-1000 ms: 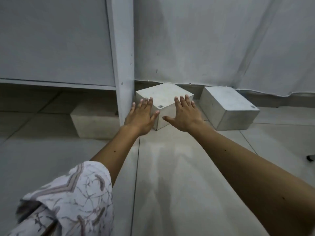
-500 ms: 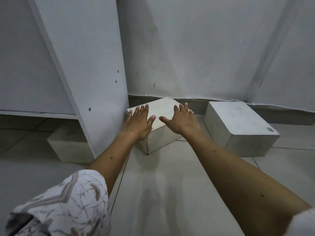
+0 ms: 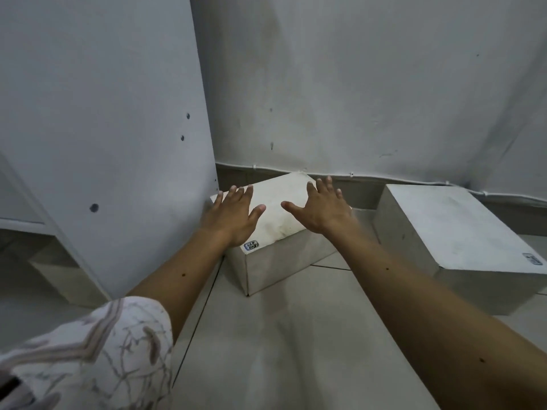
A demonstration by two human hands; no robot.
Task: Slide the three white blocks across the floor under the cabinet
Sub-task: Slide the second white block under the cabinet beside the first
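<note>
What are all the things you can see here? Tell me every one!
white blocks: 3; middle block on the floor beside the cabinet panel, right block near the wall, left block in shadow under the cabinet.
label sticker: 1, white with blue edge, near corner of the middle block's top.
cabinet: 1, white, left side, panel standing on the floor.
wall: 1, white, behind the blocks.
cable: 1, white, along the bottom of the wall.
floor: grey tiles.
sleeve: 1, white with brown pattern, lower left.
left hand: fingers straight, flat on the middle block's top.
right hand: fingers spread over the same block.
</note>
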